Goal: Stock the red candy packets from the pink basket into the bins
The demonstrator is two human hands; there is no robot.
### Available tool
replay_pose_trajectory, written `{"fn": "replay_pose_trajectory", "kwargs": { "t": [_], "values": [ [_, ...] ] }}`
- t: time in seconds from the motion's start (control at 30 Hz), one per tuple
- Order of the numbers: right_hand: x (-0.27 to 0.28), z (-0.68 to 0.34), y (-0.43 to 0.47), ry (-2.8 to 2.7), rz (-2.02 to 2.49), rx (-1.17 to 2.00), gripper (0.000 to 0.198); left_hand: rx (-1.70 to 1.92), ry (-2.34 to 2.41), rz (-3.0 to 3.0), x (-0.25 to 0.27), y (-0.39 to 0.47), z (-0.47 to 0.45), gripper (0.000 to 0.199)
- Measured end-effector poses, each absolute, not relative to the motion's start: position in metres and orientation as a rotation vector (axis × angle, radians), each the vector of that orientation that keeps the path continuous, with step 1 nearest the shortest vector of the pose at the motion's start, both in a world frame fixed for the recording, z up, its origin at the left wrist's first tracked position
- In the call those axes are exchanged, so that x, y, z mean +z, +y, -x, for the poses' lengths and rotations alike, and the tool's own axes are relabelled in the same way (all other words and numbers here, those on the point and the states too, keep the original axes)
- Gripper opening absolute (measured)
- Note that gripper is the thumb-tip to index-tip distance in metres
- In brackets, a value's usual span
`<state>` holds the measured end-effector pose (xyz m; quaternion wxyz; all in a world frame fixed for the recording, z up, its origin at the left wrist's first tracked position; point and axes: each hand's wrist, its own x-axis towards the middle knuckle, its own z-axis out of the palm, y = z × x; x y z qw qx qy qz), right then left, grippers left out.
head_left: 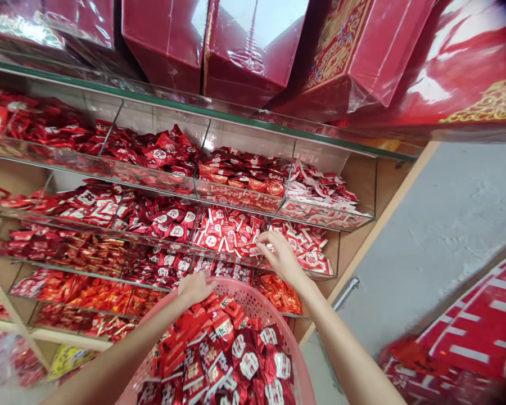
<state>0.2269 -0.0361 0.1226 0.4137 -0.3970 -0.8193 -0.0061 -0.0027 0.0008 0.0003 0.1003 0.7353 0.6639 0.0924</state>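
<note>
A pink plastic basket (296,350) full of red and dark red wrapped candies (219,337) is right in front of me. My left hand (195,289) is closed at the basket's far rim, its fingertips just over the candies. Farther off, my right hand (280,257) reaches to a clear-fronted shelf bin. Its thumb and fingers pinch a small red-and-white candy packet (253,249) at the bin's front edge. Behind that packet lie more red-and-white candies (225,229). To the right of the hand is another bin of similar packets (310,247).
Tiered shelves with clear dividers hold red candies (164,149) and orange ones (280,293). Large dark red boxes (253,56) stand on the glass shelf (185,104) above. A grey wall (459,197) is at right, with red-and-white packaging (480,315) below it.
</note>
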Motion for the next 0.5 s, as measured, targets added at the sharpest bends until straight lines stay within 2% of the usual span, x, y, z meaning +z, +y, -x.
{"fn": "replay_pose_trajectory", "kwargs": {
  "t": [0.1, 0.23, 0.33, 0.5],
  "values": [
    [0.132, -0.222, -0.063, -1.97, 0.969, 0.172, 0.012, 0.286, 1.96, -2.155, -0.001, 0.001, 0.002, 0.046],
    [0.117, -0.202, -0.106, -2.034, 0.967, 0.626, 0.014, 0.289, 1.976, -2.148, -0.004, 0.002, 0.001, 0.05],
    [0.075, -0.181, -0.133, -2.301, 0.99, 0.872, 0.012, 0.261, 1.982, -2.167, -0.003, 0.002, -0.001, 0.047],
    [-0.014, -0.151, -0.152, -2.815, 0.907, 1.007, 0.006, 0.247, 1.966, -2.143, 0.001, 0.001, -0.004, 0.046]
  ]
}}
